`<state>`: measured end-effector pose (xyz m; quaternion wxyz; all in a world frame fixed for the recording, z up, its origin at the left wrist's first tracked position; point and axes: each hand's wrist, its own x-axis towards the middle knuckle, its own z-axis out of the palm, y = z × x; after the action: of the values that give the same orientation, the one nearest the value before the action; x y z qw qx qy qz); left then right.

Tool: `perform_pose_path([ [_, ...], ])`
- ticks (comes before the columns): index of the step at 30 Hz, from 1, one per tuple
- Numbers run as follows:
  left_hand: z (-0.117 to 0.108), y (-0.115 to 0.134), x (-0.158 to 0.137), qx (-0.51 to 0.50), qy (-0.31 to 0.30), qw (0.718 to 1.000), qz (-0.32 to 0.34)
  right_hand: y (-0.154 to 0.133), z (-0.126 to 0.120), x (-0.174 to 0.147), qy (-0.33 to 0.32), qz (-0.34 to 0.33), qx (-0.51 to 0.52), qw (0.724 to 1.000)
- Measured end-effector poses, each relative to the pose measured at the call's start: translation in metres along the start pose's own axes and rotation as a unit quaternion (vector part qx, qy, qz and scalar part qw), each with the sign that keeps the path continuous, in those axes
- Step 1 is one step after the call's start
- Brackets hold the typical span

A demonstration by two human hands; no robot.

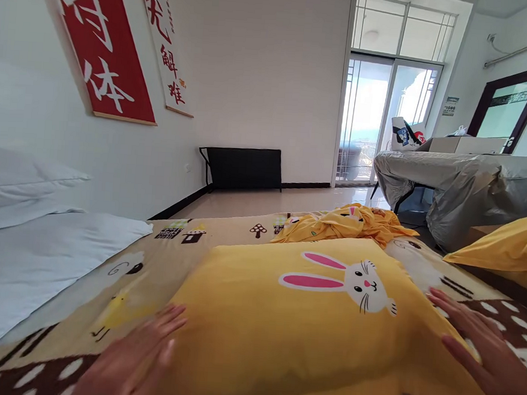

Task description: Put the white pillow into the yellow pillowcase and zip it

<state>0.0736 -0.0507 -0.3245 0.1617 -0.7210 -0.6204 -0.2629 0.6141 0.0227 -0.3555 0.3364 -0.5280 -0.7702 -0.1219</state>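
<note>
A plump pillow in a yellow pillowcase [254, 329] lies flat in front of me, with a white rabbit face [365, 286] and pink ears printed on it. Against its left end rests my left hand [140, 345], fingers stretched out and nothing held; it is slightly blurred. At the right end my right hand [474, 338] lies along the pillowcase edge with its fingers extended. Beyond the pillow is a crumpled yellow cloth [334, 223] with a similar print. Under everything spreads a patterned blanket [225, 234] with sheep, a chick and mushrooms.
White pillows [61, 249] are stacked at the left. Another yellow pillow [512, 248] sits at the right. Farther back stand a table under a grey plastic cover [450, 174], a black folded panel [247, 169] against the wall, and a glass sliding door [368, 114]. Red and white scrolls hang left.
</note>
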Motion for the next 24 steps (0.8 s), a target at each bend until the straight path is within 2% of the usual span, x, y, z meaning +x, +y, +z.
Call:
perform_pose_path([
  [3,0.011,0.069,0.092,-0.013,-0.104,0.994,0.026,-0.085,0.009,0.088,-0.114,-0.124,0.027,0.985],
  [5,0.034,0.103,0.139,-0.024,-0.139,0.990,-0.007,-0.129,0.033,0.132,-0.123,-0.134,0.036,0.983],
  [7,0.063,0.119,0.161,-0.032,-0.159,0.986,-0.023,-0.154,0.065,0.155,-0.151,-0.109,0.039,0.982],
  [9,0.089,0.118,0.161,-0.039,-0.179,0.983,-0.030,-0.159,0.095,0.162,-0.208,-0.097,0.048,0.972],
  [11,0.106,0.106,0.152,-0.044,-0.185,0.981,-0.040,-0.147,0.115,0.160,-0.231,-0.096,0.055,0.967],
  [14,0.108,0.069,0.138,-0.042,-0.178,0.980,-0.083,-0.100,0.118,0.156,-0.218,-0.055,0.034,0.974],
  [15,0.104,0.052,0.134,-0.040,-0.175,0.978,-0.110,-0.079,0.114,0.155,-0.219,-0.018,0.028,0.975],
  [17,0.095,0.013,0.125,-0.035,-0.170,0.968,-0.184,-0.035,0.106,0.150,-0.220,0.099,0.058,0.969],
  [20,0.084,-0.038,0.109,-0.033,-0.169,0.942,-0.287,0.018,0.099,0.125,-0.199,0.271,0.169,0.927],
  [22,0.077,-0.056,0.099,-0.025,-0.160,0.931,-0.328,0.034,0.097,0.105,-0.187,0.322,0.208,0.904],
  [24,0.070,-0.056,0.094,-0.018,-0.136,0.928,-0.346,0.035,0.093,0.093,-0.176,0.346,0.237,0.891],
])
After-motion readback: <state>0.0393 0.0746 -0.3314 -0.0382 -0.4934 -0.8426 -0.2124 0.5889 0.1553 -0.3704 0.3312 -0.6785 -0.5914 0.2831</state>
